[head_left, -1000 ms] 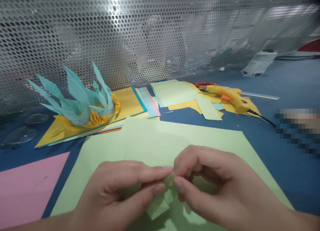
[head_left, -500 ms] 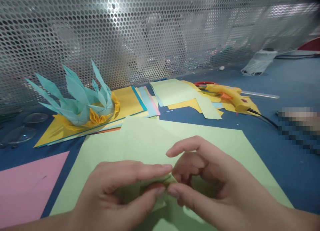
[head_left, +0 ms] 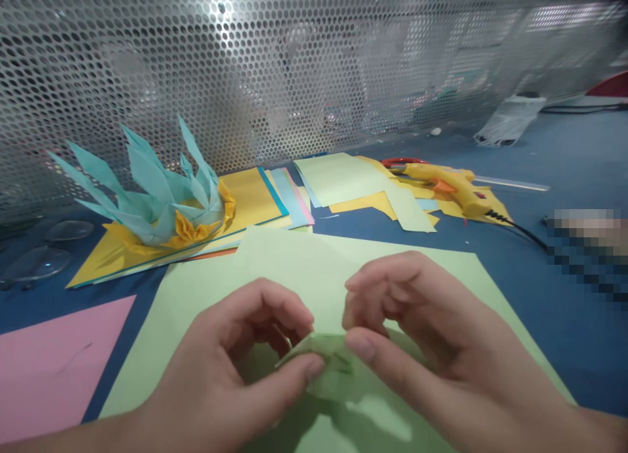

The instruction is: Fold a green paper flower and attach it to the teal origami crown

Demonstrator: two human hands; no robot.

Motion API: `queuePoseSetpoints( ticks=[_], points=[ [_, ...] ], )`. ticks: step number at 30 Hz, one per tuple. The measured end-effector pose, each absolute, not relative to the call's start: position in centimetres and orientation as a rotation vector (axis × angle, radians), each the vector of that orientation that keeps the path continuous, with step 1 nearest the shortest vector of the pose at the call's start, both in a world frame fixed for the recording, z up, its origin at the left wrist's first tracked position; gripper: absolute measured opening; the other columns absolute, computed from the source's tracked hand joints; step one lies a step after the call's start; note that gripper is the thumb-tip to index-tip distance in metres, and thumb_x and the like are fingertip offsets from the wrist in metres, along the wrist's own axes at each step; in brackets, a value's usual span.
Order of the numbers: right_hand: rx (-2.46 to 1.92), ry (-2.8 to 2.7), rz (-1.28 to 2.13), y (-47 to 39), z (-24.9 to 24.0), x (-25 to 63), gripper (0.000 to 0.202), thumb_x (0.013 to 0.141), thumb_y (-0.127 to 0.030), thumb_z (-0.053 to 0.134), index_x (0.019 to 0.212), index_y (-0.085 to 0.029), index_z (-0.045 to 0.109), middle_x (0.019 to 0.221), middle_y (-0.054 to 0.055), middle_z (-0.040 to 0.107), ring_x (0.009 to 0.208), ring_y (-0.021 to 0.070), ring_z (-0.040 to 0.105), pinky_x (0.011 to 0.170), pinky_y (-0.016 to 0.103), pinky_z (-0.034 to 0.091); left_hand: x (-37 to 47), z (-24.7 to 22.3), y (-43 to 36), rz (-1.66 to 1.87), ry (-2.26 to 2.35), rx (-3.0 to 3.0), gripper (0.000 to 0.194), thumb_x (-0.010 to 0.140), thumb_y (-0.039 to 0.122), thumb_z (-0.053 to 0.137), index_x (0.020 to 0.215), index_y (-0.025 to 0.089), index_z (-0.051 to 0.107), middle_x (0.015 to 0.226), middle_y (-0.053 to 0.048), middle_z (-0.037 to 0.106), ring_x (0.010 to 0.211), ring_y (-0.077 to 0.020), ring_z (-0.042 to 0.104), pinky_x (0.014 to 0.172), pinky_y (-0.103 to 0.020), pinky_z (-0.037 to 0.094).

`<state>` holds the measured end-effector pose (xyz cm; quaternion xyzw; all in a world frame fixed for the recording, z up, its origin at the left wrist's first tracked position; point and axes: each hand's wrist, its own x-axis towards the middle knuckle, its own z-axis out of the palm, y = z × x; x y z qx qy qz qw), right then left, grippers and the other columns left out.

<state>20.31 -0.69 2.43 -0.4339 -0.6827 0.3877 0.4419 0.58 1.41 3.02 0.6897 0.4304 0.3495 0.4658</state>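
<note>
A small piece of folded light green paper (head_left: 331,361) is held up between my two hands, over a large light green sheet (head_left: 206,296). My left hand (head_left: 240,368) is closed on its left end, thumb in front and curled fingers behind. At the other end, my right hand (head_left: 436,355) grips the edge with the thumb; its index finger is bent and raised above the paper. The fingers behind the piece are partly hidden. Creases and a darker overlapped fold show on its front face.
A blue and yellow paper flower (head_left: 161,198) stands on stacked coloured paper (head_left: 250,191) at back left, beside eyeglasses (head_left: 39,263). Pink paper (head_left: 59,361) lies at left. A yellow glue gun (head_left: 446,182) with a black cord rests on scraps, before a perforated metal panel (head_left: 314,67).
My hands have moved slightly apart and the folded paper has turned, showing more of its front. My left index finger has curled back from lying straight along the top.
</note>
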Motion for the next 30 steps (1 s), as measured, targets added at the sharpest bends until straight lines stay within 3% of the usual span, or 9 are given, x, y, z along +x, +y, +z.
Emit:
queuePoseSetpoints(
  ticks=[4,10,16,24,30],
  points=[
    [-1.132,-1.710,1.048,-0.2,2.5,20.3,0.040,0.077,-0.023,0.071,0.107,-0.032,0.047,0.084,-0.005,0.059,0.072,0.0103,0.060,0.065,0.019,0.054,0.9,3.0,1.8,0.876,1.116,1.572,0.030,0.074,0.016,0.070,0.098,0.034,0.065,0.079,0.007,0.064,0.068,-0.0087,0.063,0.060,-0.012,0.053],
    [-1.127,-1.698,1.052,-0.1,2.5,20.3,0.016,0.082,-0.012,0.061,0.085,-0.027,0.056,0.074,-0.007,0.064,0.066,0.0066,0.061,0.061,0.014,0.051,1.3,3.4,2.3,0.783,1.032,1.384,0.006,0.074,0.015,0.069,0.074,0.021,0.068,0.065,0.006,0.065,0.059,-0.0068,0.059,0.054,-0.009,0.048],
    [-1.152,-1.774,0.948,-0.2,2.7,20.5,0.016,0.078,-0.016,0.068,0.090,-0.025,0.062,0.073,-0.007,0.066,0.065,0.0076,0.062,0.061,0.016,0.051,0.9,3.1,2.3,0.698,0.986,1.186,0.013,0.079,0.022,0.070,0.069,0.018,0.062,0.059,0.005,0.067,0.055,-0.0100,0.065,0.054,-0.017,0.054],
    [-1.045,-1.910,0.826,-0.2,3.2,20.8,0.025,0.075,0.002,0.058,0.081,-0.022,0.063,0.080,-0.004,0.069,0.074,0.0083,0.064,0.068,0.016,0.050,1.0,3.5,2.3,0.669,0.954,1.078,0.016,0.081,0.026,0.071,0.090,0.022,0.059,0.061,0.009,0.069,0.055,-0.0085,0.069,0.054,-0.012,0.053],
    [-0.927,-1.996,0.850,0.4,3.5,20.7,0.023,0.076,0.001,0.057,0.081,-0.020,0.065,0.079,0.001,0.068,0.076,0.0112,0.065,0.067,0.017,0.052,0.8,3.4,2.6,0.691,0.979,1.063,0.020,0.083,0.027,0.070,0.095,0.023,0.055,0.054,0.013,0.063,0.054,-0.0080,0.069,0.054,-0.011,0.051]
  ],
)
